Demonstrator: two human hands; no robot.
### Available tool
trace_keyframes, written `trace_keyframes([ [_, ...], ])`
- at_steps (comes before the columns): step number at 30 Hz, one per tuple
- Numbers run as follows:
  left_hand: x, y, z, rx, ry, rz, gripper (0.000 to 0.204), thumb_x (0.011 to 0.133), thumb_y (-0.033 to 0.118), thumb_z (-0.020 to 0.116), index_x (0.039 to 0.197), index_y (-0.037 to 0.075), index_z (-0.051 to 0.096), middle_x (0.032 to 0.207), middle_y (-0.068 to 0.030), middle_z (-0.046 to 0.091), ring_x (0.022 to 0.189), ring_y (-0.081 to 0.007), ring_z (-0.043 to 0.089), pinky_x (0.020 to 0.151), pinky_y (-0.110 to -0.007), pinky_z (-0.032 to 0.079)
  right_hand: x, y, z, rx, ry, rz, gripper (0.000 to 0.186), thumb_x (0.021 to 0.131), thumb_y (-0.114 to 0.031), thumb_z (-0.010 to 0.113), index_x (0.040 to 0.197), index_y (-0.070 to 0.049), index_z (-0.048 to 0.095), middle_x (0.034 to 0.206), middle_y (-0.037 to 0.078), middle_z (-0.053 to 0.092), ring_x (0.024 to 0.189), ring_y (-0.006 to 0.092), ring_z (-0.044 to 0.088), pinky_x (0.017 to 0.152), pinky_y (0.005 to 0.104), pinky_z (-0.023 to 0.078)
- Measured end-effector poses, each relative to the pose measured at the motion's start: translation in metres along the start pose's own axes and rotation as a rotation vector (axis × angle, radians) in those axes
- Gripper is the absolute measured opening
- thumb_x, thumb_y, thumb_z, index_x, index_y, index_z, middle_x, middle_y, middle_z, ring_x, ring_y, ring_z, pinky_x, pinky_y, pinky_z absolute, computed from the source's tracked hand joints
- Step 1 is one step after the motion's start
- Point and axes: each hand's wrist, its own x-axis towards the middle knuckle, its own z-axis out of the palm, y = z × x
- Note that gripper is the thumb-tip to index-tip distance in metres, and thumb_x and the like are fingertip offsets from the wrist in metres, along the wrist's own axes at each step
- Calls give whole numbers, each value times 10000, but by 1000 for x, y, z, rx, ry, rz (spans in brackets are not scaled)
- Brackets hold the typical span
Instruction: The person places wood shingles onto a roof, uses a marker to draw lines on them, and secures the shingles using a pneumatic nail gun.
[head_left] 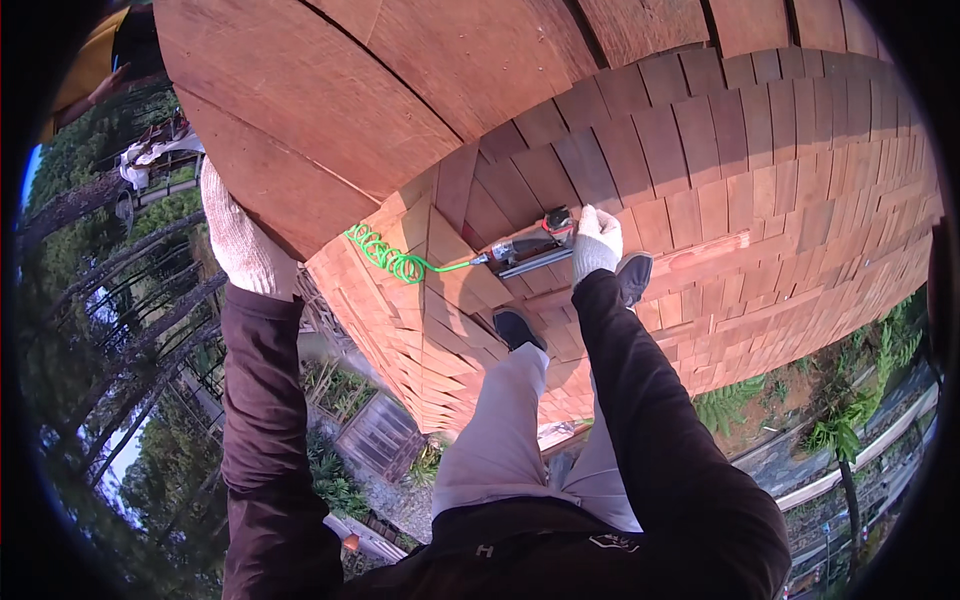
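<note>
My left hand [240,235], in a white knit glove, grips the outer edge of the large reddish wooden shingles [320,110] at the upper left; its fingertips are partly hidden there. My right hand [597,243], gloved the same way, is closed beside the front end of a pneumatic nailer or stapler [525,245]. Whether it grips that tool or some small thing cannot be made out. The tool's handle is visible and free of my fingers. A coiled green air hose [395,258] runs from the handle end up to the shingle edge.
Overlapping wooden shingles [700,210] cover the curved, sloping roof. My dark shoes [517,328] stand on it, near a long wooden strip [695,255]. Beyond the lower edge lie ground, plants and a wooden structure [380,437]. Another person's arm [95,95] shows at far upper left.
</note>
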Motion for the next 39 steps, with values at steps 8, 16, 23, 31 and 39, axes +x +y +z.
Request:
trace_keyframes([
  [8, 3, 10, 1, -97, -148, -61, 426, 1116, 318, 437, 1460, 75, 503, 1433, -71, 588, 1282, -231, 589, 1059, -388, 491, -68, 89, 52, 81, -163, 293, 413, 937, -442, 769, 933, -45, 657, 727, 14, 626, 596, 105, 542, 549, 293, 421],
  [16, 5, 23, -82, -482, -407, -426, 514, 1070, 349, 540, 1506, 86, 466, 1603, -206, 425, 1429, -364, 484, 1132, -588, 452, -43, 117, 57, -160, -260, 180, 544, 978, -541, 666, 950, 2, 663, 748, 76, 663, 669, 172, 630, 628, 331, 485],
  [23, -8, -199, -65, 49, -83, -388, 548, 1018, 403, 644, 1453, 95, 513, 1480, -127, 551, 1337, -256, 564, 1108, -445, 427, -30, 131, 62, -394, -276, 136, 764, 1014, -597, 515, 1158, 138, 666, 1061, 315, 727, 1049, 399, 725, 922, 453, 539],
  [31, -63, -331, 36, 914, -203, 76, 1125, 718, 550, 879, 1534, -65, 407, 1488, -300, 512, 1390, -442, 495, 1163, -453, 411, -45, 114, 61, -422, -209, 43, 685, 1024, -548, 539, 1115, 125, 626, 1013, 318, 717, 1022, 438, 715, 906, 469, 533],
  [39, -61, -344, 26, 884, -75, 219, 1038, 736, 495, 888, 1481, -96, 471, 1433, -284, 563, 1347, -394, 542, 1149, -438, 423, -46, 122, 62, 241, -285, 152, 354, 966, -370, 756, 1029, -42, 640, 835, 38, 671, 699, 118, 612, 611, 304, 495],
])
